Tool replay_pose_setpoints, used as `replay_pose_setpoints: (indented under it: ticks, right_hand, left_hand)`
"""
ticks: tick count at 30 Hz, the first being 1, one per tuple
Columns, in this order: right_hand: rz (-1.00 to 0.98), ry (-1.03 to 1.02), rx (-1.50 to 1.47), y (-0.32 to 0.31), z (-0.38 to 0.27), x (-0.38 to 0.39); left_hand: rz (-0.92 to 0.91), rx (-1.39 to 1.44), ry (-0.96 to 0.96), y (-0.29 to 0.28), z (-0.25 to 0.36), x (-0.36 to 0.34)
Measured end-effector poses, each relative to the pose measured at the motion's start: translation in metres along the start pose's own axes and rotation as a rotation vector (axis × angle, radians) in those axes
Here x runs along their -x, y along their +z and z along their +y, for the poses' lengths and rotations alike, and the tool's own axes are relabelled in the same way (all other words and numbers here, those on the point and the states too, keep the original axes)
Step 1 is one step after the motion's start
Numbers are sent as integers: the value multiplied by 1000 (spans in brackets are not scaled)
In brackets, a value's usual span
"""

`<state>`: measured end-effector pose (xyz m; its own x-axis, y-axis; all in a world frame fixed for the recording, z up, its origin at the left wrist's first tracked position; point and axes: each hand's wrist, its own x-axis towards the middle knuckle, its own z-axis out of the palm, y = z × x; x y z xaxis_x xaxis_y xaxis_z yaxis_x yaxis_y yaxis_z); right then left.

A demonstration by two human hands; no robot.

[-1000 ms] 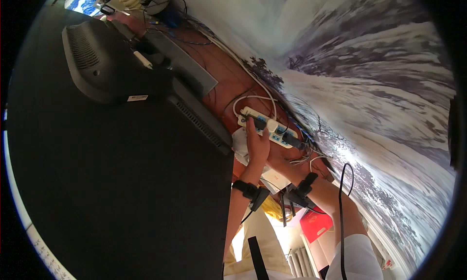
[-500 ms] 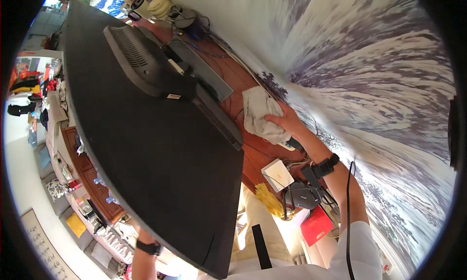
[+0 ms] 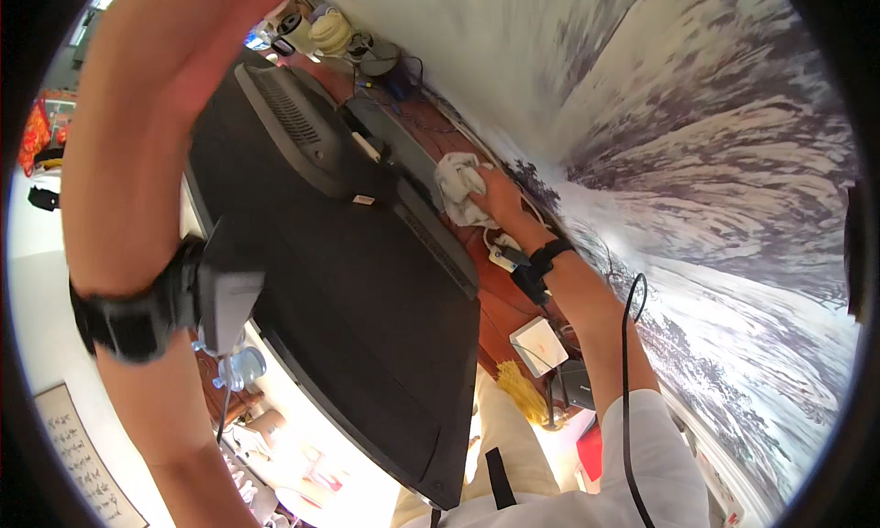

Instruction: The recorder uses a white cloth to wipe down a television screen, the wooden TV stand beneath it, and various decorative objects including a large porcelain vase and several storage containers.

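Observation:
My right hand (image 3: 500, 196) presses a crumpled white-grey cloth (image 3: 456, 187) against the reddish-brown table top (image 3: 500, 299), its fingers curled over the cloth. That spot lies between the stand of a large black television (image 3: 348, 290), seen from behind, and the wall. My left arm is raised close in front at the left, bent over the far end of the television. The left hand (image 3: 206, 24) runs up to the top edge of the picture; its fingers are out of sight. A black band with a grey block (image 3: 229, 303) is on the left wrist.
Beside my right forearm lie a white power strip (image 3: 504, 253), a white box (image 3: 539, 346), a black router (image 3: 576, 383) and yellow tassels (image 3: 521, 392). Cables trail along the patterned wall (image 3: 697, 161). A kettle (image 3: 291, 31) and a dark round device (image 3: 378, 59) stand at the far end.
My left arm has risen from the lower left to the top left, crossing the television. My right hand has shifted the cloth slightly left and farther along the table. The whole view has shifted a little.

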<state>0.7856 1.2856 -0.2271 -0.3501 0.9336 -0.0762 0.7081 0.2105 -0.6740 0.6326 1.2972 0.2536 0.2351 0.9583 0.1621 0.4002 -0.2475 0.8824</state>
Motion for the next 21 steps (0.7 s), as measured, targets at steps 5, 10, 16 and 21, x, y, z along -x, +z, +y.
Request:
replay_pose_setpoints:
  ticks: [5,10,16,21]
  right_hand:
    - [-77,170,56,7,29,2]
    - [0,31,-58,27,31,-20]
    - [-321,-94,251,60,14,-24]
    - [-299,-192,309,92,41,-3]
  left_hand:
    - [-35,233,-139,38,-28,-40]
    - [-357,147,-234,13,-85,-60]
    - [-390,264,-551,-19,-99,-52]
    - [-293,349,-723,-69,-126,-43]
